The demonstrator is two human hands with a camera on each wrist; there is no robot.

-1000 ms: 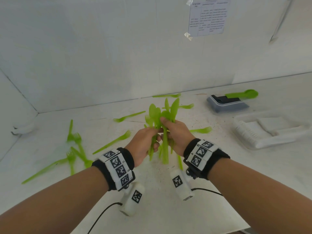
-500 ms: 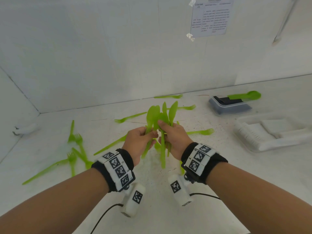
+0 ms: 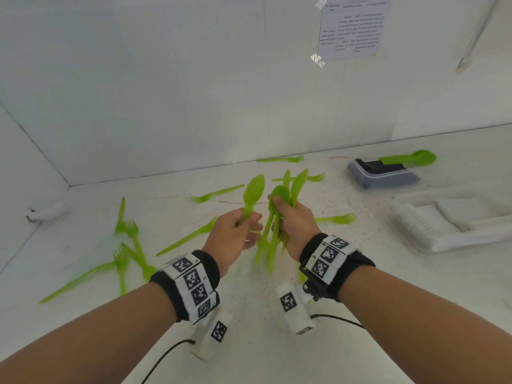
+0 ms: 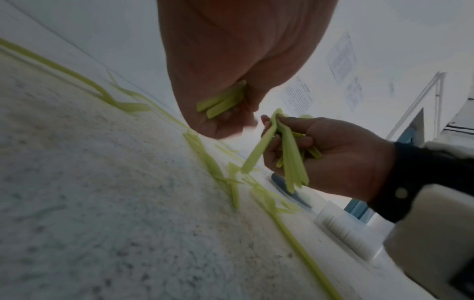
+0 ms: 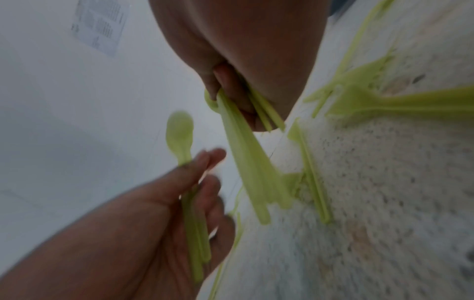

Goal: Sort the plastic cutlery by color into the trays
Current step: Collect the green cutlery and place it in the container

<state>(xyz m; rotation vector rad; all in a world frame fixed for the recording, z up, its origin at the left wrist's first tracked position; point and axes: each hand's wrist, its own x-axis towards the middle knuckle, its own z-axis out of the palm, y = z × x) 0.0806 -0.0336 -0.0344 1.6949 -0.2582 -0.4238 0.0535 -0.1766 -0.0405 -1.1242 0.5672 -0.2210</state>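
My left hand (image 3: 243, 225) grips green plastic spoons (image 3: 252, 193) by their handles, bowls pointing up; the handle ends (image 4: 220, 102) show in the left wrist view. Beside it, my right hand (image 3: 288, 217) holds a bundle of green cutlery (image 3: 279, 214) upright, thumb pressed on the top spoon's bowl; its handles (image 5: 246, 162) fan downward. The two hands are a little apart above the white table (image 3: 249, 342). More green forks (image 3: 130, 245) lie scattered on the table at the left. A dark tray (image 3: 385, 176) at the back right carries a green spoon (image 3: 410, 159).
A white tray (image 3: 443, 225) sits at the right. Loose green forks (image 3: 336, 218) lie behind and beside my hands. White walls close the back and left. A printed sheet (image 3: 352, 26) is taped to the back wall.
My hands were together on one bundle. Now the left hand has drawn its spoons away to the left, and the right hand keeps the rest.
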